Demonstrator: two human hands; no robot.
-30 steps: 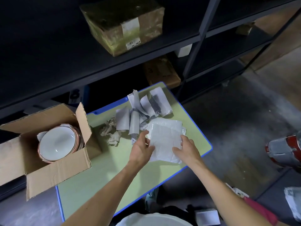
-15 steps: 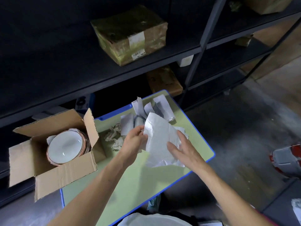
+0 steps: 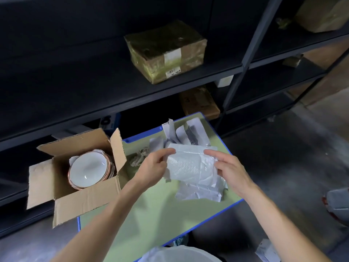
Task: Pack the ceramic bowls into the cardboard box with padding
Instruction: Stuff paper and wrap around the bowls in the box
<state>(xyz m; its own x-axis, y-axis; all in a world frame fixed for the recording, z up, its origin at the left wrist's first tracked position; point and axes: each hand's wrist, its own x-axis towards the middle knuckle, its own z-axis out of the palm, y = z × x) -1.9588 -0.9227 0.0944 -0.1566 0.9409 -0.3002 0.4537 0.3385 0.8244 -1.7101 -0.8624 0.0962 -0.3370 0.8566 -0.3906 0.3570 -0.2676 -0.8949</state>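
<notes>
Hands at mid-frame — left hand (image 3: 154,168) and right hand (image 3: 229,168) pinching white padding sheet (image 3: 188,168) above green table (image 3: 151,210) — bowls (image 3: 87,170) sit in cardboard box (image 3: 85,201), lower left.

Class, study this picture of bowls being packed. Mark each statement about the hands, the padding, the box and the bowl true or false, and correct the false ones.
1. The left hand and the right hand both grip the white padding sheet. True.
2. A white bowl lies inside the cardboard box. True.
3. The cardboard box is taped closed. False: its flaps stand open.
4. The cardboard box stands to the right of both hands. False: it stands to their left.
</notes>
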